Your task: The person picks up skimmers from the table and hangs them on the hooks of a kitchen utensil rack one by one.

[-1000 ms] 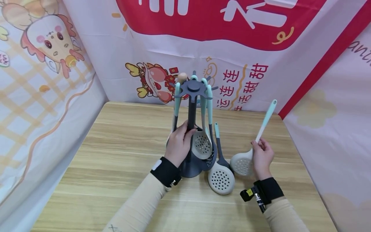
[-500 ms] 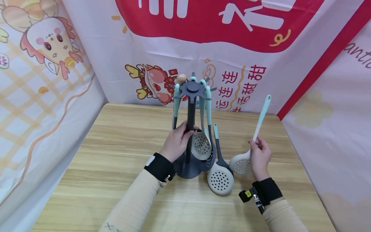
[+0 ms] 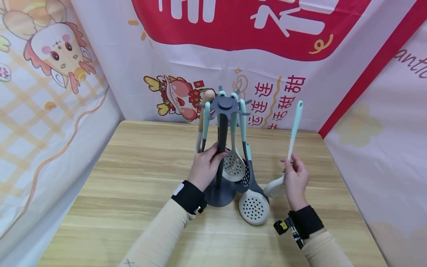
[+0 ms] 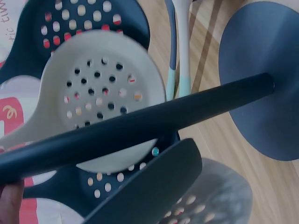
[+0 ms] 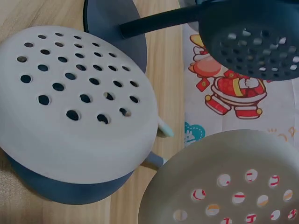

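Observation:
My left hand [image 3: 204, 168] grips the post [image 3: 224, 129] of a dark utensil stand; in the left wrist view that post [image 4: 140, 122] crosses the frame, with a bit of thumb or finger at the edge. Several mint-handled utensils hang from the stand, including a pale slotted spoon [image 3: 234, 166] and a dark perforated one [image 3: 245, 178]. Off to the right, my right hand [image 3: 296, 181] holds a pale skimmer [image 3: 294, 128] by its shaft, mint handle end up. Its perforated head [image 5: 224, 186] fills the lower right of the right wrist view.
On the wooden table [image 3: 133, 207], close to the stand's round base [image 3: 218, 196], another pale skimmer [image 3: 254, 208] lies over a dark utensil [image 3: 256, 185]. A wooden-handled utensil [image 3: 201, 124] hangs at the stand's left. Printed cloth [image 3: 186, 55] walls the back and sides.
My right hand has moved slightly left, and the skimmer in it has turned more upright. The stand has turned in my left hand's grip, bringing the wooden handle out on the left.

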Demonstrator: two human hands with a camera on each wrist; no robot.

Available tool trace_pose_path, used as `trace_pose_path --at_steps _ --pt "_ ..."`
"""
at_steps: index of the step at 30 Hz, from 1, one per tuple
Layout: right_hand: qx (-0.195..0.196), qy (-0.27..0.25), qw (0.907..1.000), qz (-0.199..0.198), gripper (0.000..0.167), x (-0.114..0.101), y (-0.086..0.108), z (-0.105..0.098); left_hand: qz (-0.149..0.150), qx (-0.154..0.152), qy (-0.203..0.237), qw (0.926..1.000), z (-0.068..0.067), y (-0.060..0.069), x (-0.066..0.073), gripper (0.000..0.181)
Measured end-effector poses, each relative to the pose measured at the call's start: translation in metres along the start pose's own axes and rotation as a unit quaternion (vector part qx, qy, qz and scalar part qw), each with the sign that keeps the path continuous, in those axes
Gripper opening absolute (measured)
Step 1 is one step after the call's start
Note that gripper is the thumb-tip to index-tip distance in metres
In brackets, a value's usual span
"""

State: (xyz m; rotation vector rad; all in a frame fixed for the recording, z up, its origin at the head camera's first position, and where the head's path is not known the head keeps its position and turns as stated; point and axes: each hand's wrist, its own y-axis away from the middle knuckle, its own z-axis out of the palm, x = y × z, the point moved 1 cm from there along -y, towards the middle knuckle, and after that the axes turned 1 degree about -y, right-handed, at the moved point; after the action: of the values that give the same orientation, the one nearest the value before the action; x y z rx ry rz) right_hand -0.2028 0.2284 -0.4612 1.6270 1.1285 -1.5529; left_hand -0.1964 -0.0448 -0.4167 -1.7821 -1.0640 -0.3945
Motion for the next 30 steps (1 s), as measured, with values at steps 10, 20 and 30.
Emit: trace_pose_path --at_steps 10,20,30 --pt "-0.029 -0.013 0.9981 -0.052 0.037 -0.012 0.014 0.004 0.004 0.022 -0.006 0.9997 0.005 0.004 0.000 0.017" --pt "-0.044 -0.029 0.9959 -0.074 0.036 -0.021 0.021 0.008 0.006 0.025 -0.025 0.9994 0.006 0.003 0.000 0.017" --pt "-0.066 -0.045 0.9928 -0.089 0.036 -0.028 0.030 0.011 -0.001 0.026 -0.031 0.9992 0.007 0.004 0.000 0.018"
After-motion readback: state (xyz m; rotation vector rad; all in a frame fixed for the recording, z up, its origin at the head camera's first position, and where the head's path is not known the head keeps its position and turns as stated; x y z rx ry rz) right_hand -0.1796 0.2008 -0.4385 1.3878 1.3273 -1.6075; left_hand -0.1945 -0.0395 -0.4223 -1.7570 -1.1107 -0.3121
